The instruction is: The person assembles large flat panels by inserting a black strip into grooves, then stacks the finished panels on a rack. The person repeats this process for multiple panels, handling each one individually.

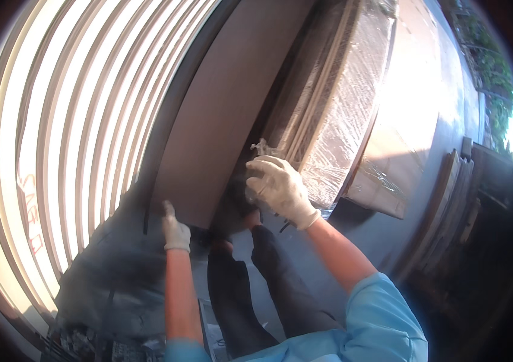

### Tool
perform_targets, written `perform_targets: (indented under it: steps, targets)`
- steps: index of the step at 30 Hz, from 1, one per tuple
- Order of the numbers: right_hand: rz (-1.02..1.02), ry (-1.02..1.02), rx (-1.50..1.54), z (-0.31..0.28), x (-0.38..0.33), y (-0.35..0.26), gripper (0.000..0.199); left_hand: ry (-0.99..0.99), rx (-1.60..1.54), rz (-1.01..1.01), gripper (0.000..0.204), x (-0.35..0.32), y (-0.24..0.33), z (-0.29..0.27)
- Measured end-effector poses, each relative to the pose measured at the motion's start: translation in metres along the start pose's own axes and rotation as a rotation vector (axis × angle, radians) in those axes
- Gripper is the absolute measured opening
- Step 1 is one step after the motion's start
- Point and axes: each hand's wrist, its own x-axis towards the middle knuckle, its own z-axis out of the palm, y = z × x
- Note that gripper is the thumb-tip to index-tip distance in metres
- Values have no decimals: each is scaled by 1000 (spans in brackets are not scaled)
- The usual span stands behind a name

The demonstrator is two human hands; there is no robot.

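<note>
Both my hands wear pale work gloves. My left hand (pixel 175 231) is at the near end of a long, flat brown panel (pixel 208 133), its fingers stretched out along the panel's left side. Whether it presses on the panel I cannot tell. My right hand (pixel 280 188) is just right of the panel, fingers bent but apart, with nothing visible in them. Crumpled clear plastic (pixel 261 146) shows just beyond its fingers. Close by on the right is a stack of long boards in clear plastic wrap (pixel 344 114), partly covered by that hand.
A ribbed, pale metal wall (pixel 81 120) runs along the left. Past the wrapped stack lies a sunlit brown cardboard package (pixel 389 163). Planks (pixel 449 205) stand at the far right. My legs (pixel 232 295) are on grey floor, with dark clutter (pixel 99 344) at the lower left.
</note>
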Motion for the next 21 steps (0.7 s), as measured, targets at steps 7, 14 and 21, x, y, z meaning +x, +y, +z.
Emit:
perform_targets:
  steps: [7, 14, 21]
  targets:
    - [117, -61, 65, -1, 0, -12, 33, 38, 391, -101, 78, 1, 26, 23]
    - [138, -80, 96, -2, -5, -14, 33, 101, 26, -286, 85, 6, 42, 43]
    - [157, -118, 167, 8, -17, -14, 32, 163, -304, -212, 74, 8, 59, 66]
